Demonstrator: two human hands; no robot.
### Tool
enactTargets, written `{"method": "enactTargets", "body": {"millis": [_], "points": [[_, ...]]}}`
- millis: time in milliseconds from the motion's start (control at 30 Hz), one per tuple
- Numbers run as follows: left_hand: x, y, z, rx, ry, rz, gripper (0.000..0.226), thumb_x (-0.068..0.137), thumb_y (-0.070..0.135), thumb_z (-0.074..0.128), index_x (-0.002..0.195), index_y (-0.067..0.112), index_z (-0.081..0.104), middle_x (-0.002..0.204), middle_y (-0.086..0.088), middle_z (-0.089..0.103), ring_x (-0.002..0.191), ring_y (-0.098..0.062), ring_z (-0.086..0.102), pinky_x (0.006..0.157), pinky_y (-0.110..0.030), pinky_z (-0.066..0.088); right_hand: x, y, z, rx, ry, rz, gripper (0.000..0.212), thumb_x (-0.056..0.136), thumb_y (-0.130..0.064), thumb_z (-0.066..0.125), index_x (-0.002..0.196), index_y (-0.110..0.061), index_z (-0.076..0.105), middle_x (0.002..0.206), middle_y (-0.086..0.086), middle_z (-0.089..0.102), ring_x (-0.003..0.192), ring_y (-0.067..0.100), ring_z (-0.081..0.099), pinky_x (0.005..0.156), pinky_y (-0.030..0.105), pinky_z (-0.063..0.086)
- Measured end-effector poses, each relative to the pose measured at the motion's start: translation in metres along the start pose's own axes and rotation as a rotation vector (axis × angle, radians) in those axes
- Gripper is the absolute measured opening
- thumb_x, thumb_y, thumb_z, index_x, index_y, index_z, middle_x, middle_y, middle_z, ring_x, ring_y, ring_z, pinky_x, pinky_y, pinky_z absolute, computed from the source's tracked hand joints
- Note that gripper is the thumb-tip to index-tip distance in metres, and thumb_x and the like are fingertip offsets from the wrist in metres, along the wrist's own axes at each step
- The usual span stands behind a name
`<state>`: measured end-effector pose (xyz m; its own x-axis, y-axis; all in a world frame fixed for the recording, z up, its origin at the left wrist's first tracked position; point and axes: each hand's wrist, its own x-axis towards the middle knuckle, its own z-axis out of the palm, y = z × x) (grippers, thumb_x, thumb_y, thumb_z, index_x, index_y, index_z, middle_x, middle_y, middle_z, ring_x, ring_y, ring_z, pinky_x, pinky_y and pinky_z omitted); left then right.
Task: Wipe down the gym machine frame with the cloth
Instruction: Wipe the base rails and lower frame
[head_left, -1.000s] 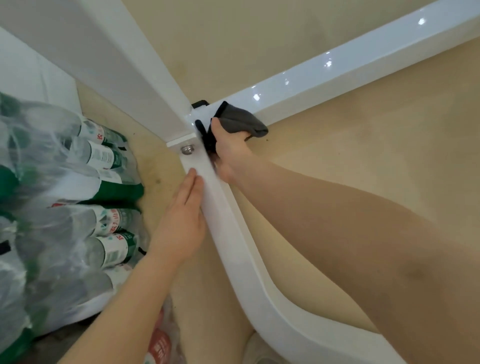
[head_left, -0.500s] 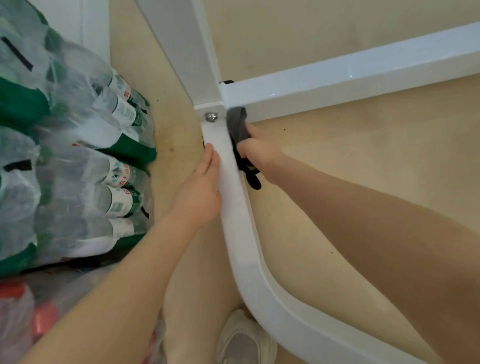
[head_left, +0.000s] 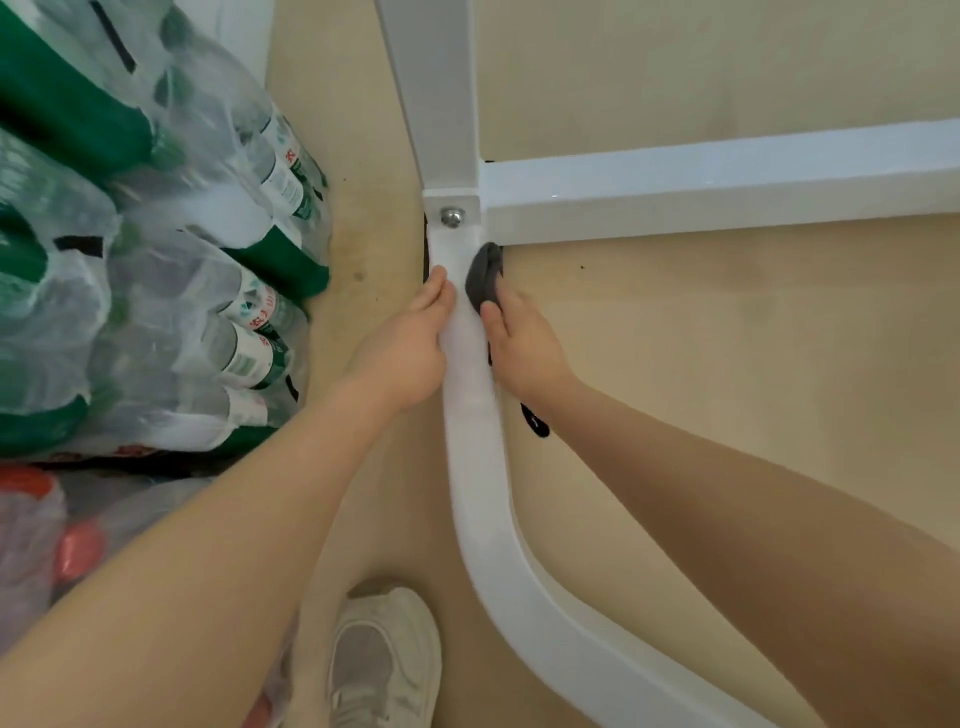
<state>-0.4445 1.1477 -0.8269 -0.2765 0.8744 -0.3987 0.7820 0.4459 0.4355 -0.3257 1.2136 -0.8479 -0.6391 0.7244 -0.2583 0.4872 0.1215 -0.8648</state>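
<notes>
White-painted steel tubing of the gym machine frame (head_left: 470, 395) fills the middle of the view: a curved floor tube rising to a bolted joint, an upright post above it, a crossbar running off to the right.

Far left, shrink-wrapped packs of green-labelled plastic bottles (head_left: 156, 249) sit stacked on the floor, close to the frame but apart from it.

Left hand (head_left: 405, 353) lies flat along the left face of the curved tube, fingers (head_left: 436, 291) straight and together, gripping nothing. Judged a bracing hold, steadying the body while the other hand works.

Silver dome-head bolt (head_left: 452, 217) marks the joint just above both hands.

Right hand (head_left: 524, 343) holds the dark grey cloth (head_left: 484, 278) bunched against the right face of the tube, just under the crossbar; thumb pinches it, and the other fingers are hidden behind the tube. A black end of the cloth hangs below the wrist. Placement suggests the inner corner of the joint is the spot being wiped.

Below, one pale grey-white trainer (head_left: 384, 660) stands on the floor beside the tube.

Beige smooth floor (head_left: 727, 338), faintly scuffed, with a few dark specks near the joint. Even, soft indoor light.
</notes>
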Motion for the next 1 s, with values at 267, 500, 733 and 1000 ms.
{"method": "enactTargets", "body": {"millis": [267,500,733,1000], "points": [[-0.024,-0.007,-0.009,-0.029,0.276,0.027,0.037,0.084,-0.01,0.041,0.113,-0.003,0.061,0.128,-0.015,0.053,0.114,-0.031,0.051,0.081,-0.015,0.03,-0.021,-0.002,0.004,-0.613,-0.14,-0.308,0.047,0.102,-0.03,0.026,0.148,-0.021,0.021,0.157,-0.003,0.011,0.144,0.015,0.005,0.111,0.032,0.018],[-0.04,-0.016,-0.002,-0.146,0.481,-0.136,0.031,0.085,-0.001,0.044,0.105,0.008,0.066,0.117,-0.008,0.06,0.096,-0.026,0.059,0.081,-0.029,0.042,0.0,0.004,-0.034,-0.94,-0.289,-0.58,0.05,0.1,-0.039,0.028,0.148,-0.022,0.022,0.156,-0.001,0.016,0.14,0.021,0.019,0.11,0.034,0.023],[-0.048,-0.009,-0.024,-0.198,0.443,-0.101,0.032,0.086,-0.002,0.043,0.107,0.009,0.065,0.122,-0.005,0.057,0.099,-0.023,0.058,0.087,-0.027,0.043,0.002,-0.019,-0.024,-0.852,-0.316,-0.311,0.065,0.086,0.003,0.04,0.146,-0.019,0.027,0.157,0.004,0.011,0.13,0.032,0.024,0.108,0.028,0.02],[-0.036,0.027,-0.052,-0.306,0.385,-0.078,0.045,0.092,0.003,0.04,0.134,0.018,0.046,0.122,-0.007,0.055,0.089,-0.012,0.054,0.076,-0.018,0.036,-0.016,-0.072,-0.054,-0.209,0.102,-0.173,0.046,0.079,0.007,0.035,0.114,-0.013,0.058,0.09,0.007,0.061,0.078,0.021,0.054,0.059,0.023,0.034]]}}
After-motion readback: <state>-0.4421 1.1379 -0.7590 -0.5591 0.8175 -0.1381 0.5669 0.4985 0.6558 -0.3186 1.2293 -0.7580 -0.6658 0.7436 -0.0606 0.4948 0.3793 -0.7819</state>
